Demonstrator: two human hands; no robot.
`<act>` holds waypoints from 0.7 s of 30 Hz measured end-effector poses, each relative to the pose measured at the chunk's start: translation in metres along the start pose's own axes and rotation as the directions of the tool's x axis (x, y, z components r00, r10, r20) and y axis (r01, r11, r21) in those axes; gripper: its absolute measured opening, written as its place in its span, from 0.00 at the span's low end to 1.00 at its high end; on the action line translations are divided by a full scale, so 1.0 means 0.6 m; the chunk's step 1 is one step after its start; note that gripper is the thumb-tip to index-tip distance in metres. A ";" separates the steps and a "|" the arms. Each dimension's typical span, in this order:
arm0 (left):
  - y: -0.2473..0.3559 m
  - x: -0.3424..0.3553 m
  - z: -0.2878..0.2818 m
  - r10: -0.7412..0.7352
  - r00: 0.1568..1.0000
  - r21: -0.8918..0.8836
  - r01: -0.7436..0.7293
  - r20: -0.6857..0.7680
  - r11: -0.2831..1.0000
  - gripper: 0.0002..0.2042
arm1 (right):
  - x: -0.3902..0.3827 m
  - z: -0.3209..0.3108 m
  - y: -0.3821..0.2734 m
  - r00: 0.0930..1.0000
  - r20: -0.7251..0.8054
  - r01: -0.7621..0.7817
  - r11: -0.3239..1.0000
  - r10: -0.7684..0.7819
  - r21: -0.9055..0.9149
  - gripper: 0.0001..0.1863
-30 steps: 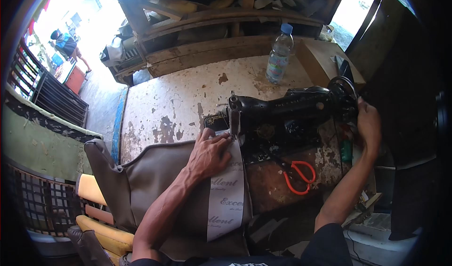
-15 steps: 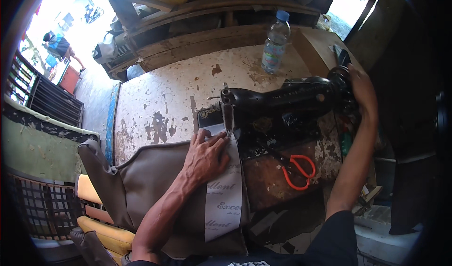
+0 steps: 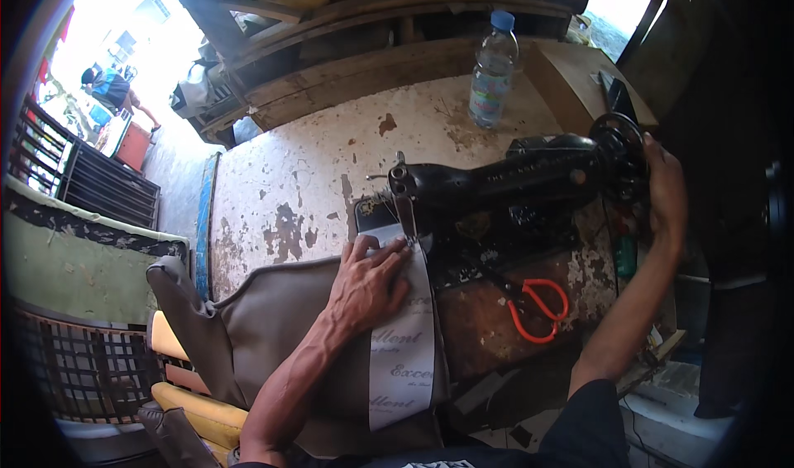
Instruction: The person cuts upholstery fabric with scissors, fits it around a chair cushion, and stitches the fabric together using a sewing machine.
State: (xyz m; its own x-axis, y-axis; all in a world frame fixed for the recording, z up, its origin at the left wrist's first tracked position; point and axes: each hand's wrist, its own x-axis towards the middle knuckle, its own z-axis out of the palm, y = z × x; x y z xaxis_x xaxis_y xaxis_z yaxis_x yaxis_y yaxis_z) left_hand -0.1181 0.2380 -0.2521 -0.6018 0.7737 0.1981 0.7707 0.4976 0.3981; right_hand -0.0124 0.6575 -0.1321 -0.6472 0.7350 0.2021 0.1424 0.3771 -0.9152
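A black sewing machine (image 3: 513,178) stands on the worn table, its needle end toward the left. Under that end runs a white printed strip (image 3: 401,369) lying over a brown leather-like sheet (image 3: 281,327). My left hand (image 3: 368,286) presses down on the strip and sheet, fingers stretched out, fingertips close to the presser foot. At the machine's right end, my right hand (image 3: 668,191) curls its fingers onto the rim of the handwheel (image 3: 620,141); part of its grip is hidden. Scissors with orange-red handles (image 3: 542,311) lie just right of the strip.
Behind the machine stands a clear water bottle (image 3: 494,75) with a blue cap, beside a cardboard box (image 3: 571,79). Wooden shelving (image 3: 347,67) borders the table's back. At left are yellow cushioned pieces (image 3: 203,410) and a green panel (image 3: 91,278). A person (image 3: 112,87) is outside.
The whole view has shifted slightly, with things sitting a little further right. My right hand has turned on the handwheel, its fingers now lower on the rim. My left hand keeps its place.
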 end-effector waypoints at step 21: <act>0.005 -0.004 0.011 0.004 0.999 0.019 -0.003 -0.040 1.000 0.22 | -0.228 0.285 0.052 0.593 0.633 0.720 0.679 -0.497 -0.142 0.20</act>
State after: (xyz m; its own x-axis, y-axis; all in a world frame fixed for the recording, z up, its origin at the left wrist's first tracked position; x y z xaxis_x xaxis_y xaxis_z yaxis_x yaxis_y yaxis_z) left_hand -0.1126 0.2401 -0.2572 -0.6066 0.7594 0.2352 0.7765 0.5024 0.3802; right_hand -0.0473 0.4724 -0.2480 -0.9289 -0.1083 0.3542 -0.2634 0.8655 -0.4261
